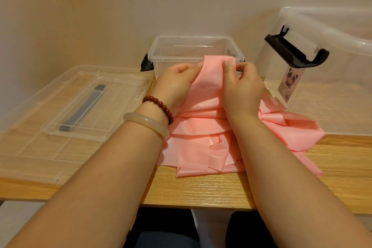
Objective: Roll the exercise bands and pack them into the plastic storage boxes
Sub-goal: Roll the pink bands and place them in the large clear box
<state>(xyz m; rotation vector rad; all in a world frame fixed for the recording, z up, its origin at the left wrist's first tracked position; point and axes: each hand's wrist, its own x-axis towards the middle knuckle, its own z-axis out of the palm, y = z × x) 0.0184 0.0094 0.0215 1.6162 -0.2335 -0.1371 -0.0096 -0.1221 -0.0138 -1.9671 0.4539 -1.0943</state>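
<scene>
Both my hands — left hand (177,80) and right hand (242,84) — are pinching the end of the pink band (209,86), bunched on the bench (201,189) before the clear box (193,50).

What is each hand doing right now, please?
Left hand: closed on the pink band, at its end.
Right hand: closed on the same end.

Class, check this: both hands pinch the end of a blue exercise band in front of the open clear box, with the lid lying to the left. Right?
Only the colour is wrong. The head view shows the exercise band is pink, not blue. Both the left hand and right hand pinch its end in front of the open clear box, lid at left.
</scene>
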